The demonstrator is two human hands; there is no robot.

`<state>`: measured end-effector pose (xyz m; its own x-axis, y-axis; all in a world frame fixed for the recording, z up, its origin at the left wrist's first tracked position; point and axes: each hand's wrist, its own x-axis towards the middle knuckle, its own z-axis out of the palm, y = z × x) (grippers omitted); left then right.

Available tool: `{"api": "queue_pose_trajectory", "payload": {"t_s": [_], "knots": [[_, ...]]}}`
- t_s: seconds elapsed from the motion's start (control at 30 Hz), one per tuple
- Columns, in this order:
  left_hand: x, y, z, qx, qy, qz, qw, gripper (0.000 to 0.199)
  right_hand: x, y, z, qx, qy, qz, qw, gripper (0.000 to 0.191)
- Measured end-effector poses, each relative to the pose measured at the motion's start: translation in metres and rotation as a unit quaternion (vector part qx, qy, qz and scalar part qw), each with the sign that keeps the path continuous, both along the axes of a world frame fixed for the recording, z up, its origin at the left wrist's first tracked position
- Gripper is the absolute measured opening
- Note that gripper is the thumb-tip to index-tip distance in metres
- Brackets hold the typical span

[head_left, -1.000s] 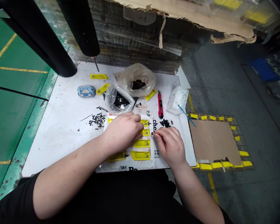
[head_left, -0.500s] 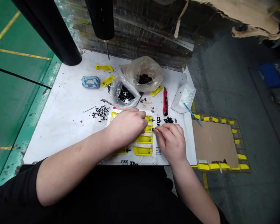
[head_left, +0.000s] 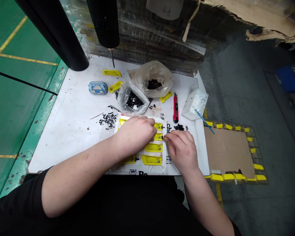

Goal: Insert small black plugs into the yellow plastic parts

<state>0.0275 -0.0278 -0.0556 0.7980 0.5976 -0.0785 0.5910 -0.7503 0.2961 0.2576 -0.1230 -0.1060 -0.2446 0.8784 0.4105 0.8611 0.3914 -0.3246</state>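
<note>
Right hand [head_left: 182,154] | fingertips pinched closed, any hold too small to tell | yellow tag [head_left: 158,136] at 9 o'clock, long axis 3–9 | left hand [head_left: 135,135] nearer

The white tabletop [head_left: 68,137] carries a blue tin [head_left: 98,88] toward the far left and a red utility knife [head_left: 175,108] toward the far right, beside a white packet [head_left: 194,104] with a thin blue stick [head_left: 204,121] slanting off it. On the floor to the right, a brown cardboard sheet [head_left: 227,150] lies on a clear tray [head_left: 236,129] edged with yellow pieces. Two black tubes [head_left: 56,36] stand beyond the far left corner, above the green floor [head_left: 14,114].
</note>
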Motion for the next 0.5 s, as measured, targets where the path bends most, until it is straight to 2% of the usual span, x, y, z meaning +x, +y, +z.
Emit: {"api": "queue_pose_trajectory", "payload": {"t_s": [0.27,0.5], "knots": [[0.0008,-0.0002,0.0011,-0.001,0.003,0.001,1.000,0.016,-0.0024,0.0002,0.0009,-0.003,0.020,0.008,1.000,0.009],[0.0016,-0.0004,0.0008,-0.001,0.002,0.002,1.000,0.018,-0.0035,0.0000,0.0017,0.004,-0.002,0.000,1.000,0.005]]}}
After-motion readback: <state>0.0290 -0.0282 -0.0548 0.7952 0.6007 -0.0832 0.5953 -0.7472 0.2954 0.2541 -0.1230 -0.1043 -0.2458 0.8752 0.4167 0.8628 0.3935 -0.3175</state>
